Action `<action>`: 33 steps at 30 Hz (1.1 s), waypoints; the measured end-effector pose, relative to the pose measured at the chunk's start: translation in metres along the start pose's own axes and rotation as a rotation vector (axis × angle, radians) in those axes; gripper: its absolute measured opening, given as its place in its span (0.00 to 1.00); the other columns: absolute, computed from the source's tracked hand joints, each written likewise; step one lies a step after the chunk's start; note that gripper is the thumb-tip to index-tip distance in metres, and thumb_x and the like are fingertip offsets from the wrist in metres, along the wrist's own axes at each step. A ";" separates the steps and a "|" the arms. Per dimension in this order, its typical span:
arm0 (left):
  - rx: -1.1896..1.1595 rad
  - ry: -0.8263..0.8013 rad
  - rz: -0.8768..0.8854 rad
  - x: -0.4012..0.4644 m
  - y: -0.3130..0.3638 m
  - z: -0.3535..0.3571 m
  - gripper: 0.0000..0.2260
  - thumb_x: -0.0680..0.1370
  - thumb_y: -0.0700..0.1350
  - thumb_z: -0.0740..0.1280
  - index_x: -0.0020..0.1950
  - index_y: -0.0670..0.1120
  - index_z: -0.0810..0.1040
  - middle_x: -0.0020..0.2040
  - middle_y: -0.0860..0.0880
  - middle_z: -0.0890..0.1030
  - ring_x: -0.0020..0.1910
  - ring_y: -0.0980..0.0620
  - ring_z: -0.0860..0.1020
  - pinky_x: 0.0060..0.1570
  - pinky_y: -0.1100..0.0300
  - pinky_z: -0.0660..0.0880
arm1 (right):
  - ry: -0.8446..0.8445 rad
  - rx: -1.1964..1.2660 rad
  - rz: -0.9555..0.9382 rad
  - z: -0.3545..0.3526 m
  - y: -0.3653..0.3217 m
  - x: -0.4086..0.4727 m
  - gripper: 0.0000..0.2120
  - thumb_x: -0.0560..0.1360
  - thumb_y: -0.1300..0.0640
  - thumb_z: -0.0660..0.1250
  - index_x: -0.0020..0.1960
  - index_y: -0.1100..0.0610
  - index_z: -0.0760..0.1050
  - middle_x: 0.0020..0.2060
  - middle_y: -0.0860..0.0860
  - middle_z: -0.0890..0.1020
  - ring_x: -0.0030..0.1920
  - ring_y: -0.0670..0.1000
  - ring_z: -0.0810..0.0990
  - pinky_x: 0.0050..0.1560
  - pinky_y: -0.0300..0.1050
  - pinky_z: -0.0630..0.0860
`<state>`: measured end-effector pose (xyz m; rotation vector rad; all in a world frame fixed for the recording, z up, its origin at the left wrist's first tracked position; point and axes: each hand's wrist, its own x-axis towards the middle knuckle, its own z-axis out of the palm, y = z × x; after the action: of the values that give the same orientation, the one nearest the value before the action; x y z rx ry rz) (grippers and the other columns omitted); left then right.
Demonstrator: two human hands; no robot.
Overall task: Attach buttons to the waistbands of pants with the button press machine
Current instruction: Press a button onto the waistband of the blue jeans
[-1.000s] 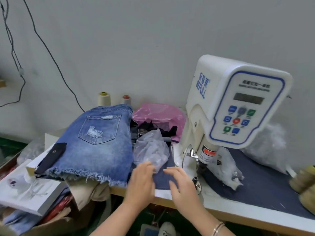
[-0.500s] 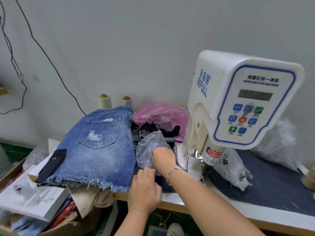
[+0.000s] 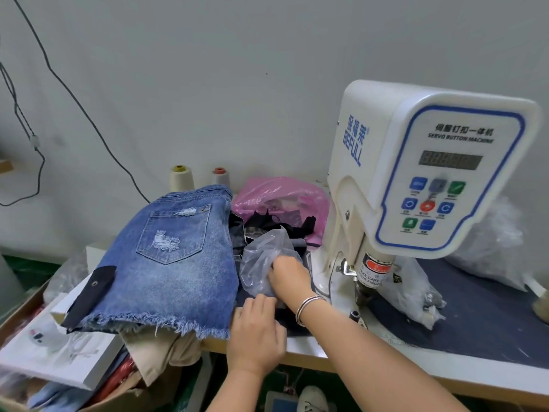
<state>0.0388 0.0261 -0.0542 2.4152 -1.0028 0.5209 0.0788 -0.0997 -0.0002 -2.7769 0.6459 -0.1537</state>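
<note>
Just swung the right hand [image 3: 286,276] over into the clear plastic bag [image 3: 264,260], fingers hidden so can't tell the grip, probably fishing buttons, left hand [image 3: 255,334] flat on dark fabric [image 3: 292,324].

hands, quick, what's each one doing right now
Left hand: fingers curled on the dark fabric, grip unclear.
Right hand: reaching into the clear plastic bag, fingers hidden.

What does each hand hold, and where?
The right hand reaches into the clear plastic bag; its grip is hidden. The left hand holds nothing visible.
</note>
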 end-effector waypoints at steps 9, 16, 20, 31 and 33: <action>-0.024 -0.083 -0.049 0.001 0.000 -0.003 0.06 0.67 0.47 0.64 0.43 0.50 0.73 0.39 0.53 0.72 0.37 0.52 0.72 0.38 0.57 0.71 | 0.244 0.808 0.021 -0.015 0.008 -0.052 0.08 0.73 0.61 0.67 0.37 0.52 0.73 0.33 0.45 0.78 0.35 0.41 0.75 0.38 0.30 0.72; 0.029 -0.050 -0.025 0.002 0.002 -0.005 0.10 0.68 0.48 0.55 0.41 0.48 0.74 0.37 0.50 0.73 0.35 0.49 0.73 0.35 0.54 0.71 | 0.177 1.191 0.066 -0.032 0.031 -0.133 0.05 0.70 0.62 0.73 0.42 0.53 0.81 0.39 0.48 0.84 0.42 0.43 0.82 0.44 0.36 0.76; 0.040 -0.028 -0.025 0.002 0.001 -0.002 0.12 0.69 0.48 0.54 0.42 0.47 0.75 0.38 0.50 0.73 0.36 0.48 0.73 0.36 0.53 0.70 | 0.265 1.278 0.332 -0.044 0.075 -0.161 0.04 0.69 0.58 0.74 0.42 0.50 0.83 0.41 0.46 0.85 0.44 0.44 0.83 0.45 0.38 0.75; 0.044 -0.062 -0.053 0.001 0.004 -0.005 0.14 0.70 0.49 0.53 0.44 0.47 0.75 0.39 0.50 0.73 0.38 0.49 0.72 0.38 0.54 0.69 | 0.219 1.040 0.241 -0.054 0.115 -0.147 0.01 0.71 0.56 0.73 0.41 0.51 0.82 0.38 0.40 0.83 0.39 0.37 0.80 0.35 0.25 0.71; 0.050 -0.064 -0.051 0.001 0.004 -0.005 0.14 0.69 0.49 0.52 0.44 0.47 0.75 0.39 0.50 0.73 0.38 0.49 0.72 0.38 0.54 0.69 | 0.216 1.001 0.204 -0.054 0.116 -0.144 0.03 0.71 0.56 0.73 0.39 0.50 0.81 0.37 0.38 0.82 0.39 0.36 0.79 0.36 0.25 0.71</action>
<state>0.0357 0.0258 -0.0489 2.5089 -0.9619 0.4588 -0.1071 -0.1485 0.0115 -1.7369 0.6517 -0.5607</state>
